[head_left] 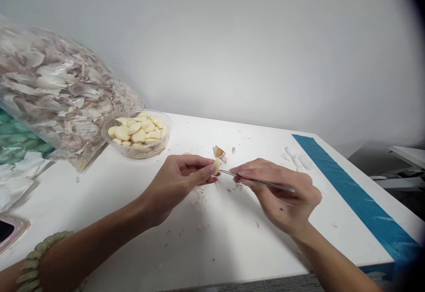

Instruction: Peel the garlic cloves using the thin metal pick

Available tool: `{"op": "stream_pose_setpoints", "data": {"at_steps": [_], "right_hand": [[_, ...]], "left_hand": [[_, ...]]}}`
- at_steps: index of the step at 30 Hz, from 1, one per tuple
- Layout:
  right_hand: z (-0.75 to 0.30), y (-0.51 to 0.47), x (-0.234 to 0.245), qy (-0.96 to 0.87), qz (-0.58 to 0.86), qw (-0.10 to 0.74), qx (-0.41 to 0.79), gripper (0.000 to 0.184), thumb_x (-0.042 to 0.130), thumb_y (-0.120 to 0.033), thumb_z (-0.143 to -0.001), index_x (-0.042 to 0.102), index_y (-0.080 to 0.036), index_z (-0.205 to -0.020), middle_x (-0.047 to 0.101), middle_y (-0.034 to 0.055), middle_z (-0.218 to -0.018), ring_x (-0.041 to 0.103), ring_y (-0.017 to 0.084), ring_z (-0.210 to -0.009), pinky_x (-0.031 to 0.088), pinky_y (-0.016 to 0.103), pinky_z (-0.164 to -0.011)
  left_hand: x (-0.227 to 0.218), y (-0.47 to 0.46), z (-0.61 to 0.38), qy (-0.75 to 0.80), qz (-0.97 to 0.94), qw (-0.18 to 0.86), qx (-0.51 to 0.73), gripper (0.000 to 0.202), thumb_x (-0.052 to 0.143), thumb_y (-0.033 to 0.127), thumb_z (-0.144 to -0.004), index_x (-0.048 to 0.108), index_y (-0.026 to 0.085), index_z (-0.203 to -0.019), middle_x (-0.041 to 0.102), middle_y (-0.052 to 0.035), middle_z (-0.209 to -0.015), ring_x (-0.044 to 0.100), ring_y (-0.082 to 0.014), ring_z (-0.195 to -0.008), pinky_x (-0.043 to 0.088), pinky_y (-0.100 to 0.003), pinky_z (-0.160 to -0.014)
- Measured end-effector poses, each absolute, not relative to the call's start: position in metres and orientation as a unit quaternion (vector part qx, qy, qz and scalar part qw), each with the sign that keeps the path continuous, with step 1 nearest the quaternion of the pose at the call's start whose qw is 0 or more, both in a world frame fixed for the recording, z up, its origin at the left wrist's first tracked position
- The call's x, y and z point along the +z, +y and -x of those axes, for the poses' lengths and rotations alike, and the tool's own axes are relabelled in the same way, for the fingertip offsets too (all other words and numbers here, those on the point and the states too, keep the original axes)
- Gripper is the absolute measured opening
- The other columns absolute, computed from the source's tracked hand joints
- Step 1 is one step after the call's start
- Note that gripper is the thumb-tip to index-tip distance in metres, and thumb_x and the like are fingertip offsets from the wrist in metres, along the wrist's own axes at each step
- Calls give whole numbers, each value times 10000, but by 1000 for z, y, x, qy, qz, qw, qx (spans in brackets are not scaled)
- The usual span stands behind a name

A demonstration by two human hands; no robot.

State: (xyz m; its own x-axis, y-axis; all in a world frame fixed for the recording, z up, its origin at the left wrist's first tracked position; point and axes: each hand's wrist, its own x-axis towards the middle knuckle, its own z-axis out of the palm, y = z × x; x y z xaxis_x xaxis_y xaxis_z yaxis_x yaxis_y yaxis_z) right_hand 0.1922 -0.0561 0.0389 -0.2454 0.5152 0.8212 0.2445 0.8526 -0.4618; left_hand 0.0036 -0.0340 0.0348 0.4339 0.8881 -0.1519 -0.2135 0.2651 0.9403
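My left hand (175,186) pinches a peeled garlic clove (216,166) between thumb and fingertips, above the white table (212,247). My right hand (279,194) grips a thin metal pick (259,180) like a pen. Its pointed tip reaches toward the clove, just below it. A curled papery garlic skin (219,152) lies on the table close behind the clove. Scraps of skin are scattered beneath both hands. A clear plastic bowl (169,127) of peeled cloves (137,131) stands to the far left of my left hand.
A large clear bag of garlic skins (59,93) leans at the back left. White tissue (16,181) lies at the left edge, and a phone in a pink case (9,232) sits near the front left. Blue tape (358,194) runs along the table's right side.
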Motion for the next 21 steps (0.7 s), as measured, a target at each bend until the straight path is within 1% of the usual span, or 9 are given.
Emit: {"op": "stream_pose_setpoints", "data": {"at_steps": [3,8,10,13,15,18,21], "right_hand": [[-192,-56,40,-787,237,557,119,464,601,91,-712,675,-210,-1058,732,42,-846,693,208,-787,591,355,-607],[-190,-56,42,-802,225,539,123,448,591,84,-728,667,-213,-1055,731,42,-819,695,197,-771,589,332,-594],[-189,-57,43,-809,219,528,139,405,593,75,-736,670,-193,-1028,729,50,-818,693,190,-769,589,325,-598],[-189,-58,44,-830,216,484,175,321,601,48,-754,666,-162,-988,727,62,-834,684,168,-764,586,307,-616],[-189,-59,44,-838,227,460,185,261,616,22,-757,664,-145,-951,723,66,-816,673,157,-730,573,294,-598],[-188,-58,44,-825,281,461,170,168,644,-38,-756,657,-150,-880,705,54,-759,648,150,-667,547,292,-566],[-188,-55,43,-800,366,458,124,49,646,-119,-779,640,-163,-801,678,37,-703,621,144,-625,526,294,-563]], "left_hand": [[34,-34,-4,360,-461,710,391,201,703,330,-722,722,159,-826,680,-28,-854,608,-138,-849,488,-346,-927],[34,-34,-2,379,-437,716,390,244,719,336,-703,712,151,-861,685,-45,-837,604,-141,-812,492,-331,-868],[34,-33,-1,379,-432,722,385,238,712,343,-711,708,157,-861,686,-41,-831,604,-138,-802,487,-325,-866],[34,-31,0,363,-429,740,369,213,685,352,-740,699,169,-848,674,-24,-839,606,-134,-829,469,-320,-905],[34,-30,0,347,-424,754,361,200,666,356,-758,693,176,-840,657,-14,-865,605,-131,-852,462,-315,-924],[33,-29,0,338,-411,767,358,181,651,355,-773,687,183,-817,622,-2,-881,594,-121,-864,462,-299,-929],[34,-29,0,333,-401,776,356,182,642,358,-778,686,185,-817,584,4,-855,571,-110,-866,452,-291,-948]]}}
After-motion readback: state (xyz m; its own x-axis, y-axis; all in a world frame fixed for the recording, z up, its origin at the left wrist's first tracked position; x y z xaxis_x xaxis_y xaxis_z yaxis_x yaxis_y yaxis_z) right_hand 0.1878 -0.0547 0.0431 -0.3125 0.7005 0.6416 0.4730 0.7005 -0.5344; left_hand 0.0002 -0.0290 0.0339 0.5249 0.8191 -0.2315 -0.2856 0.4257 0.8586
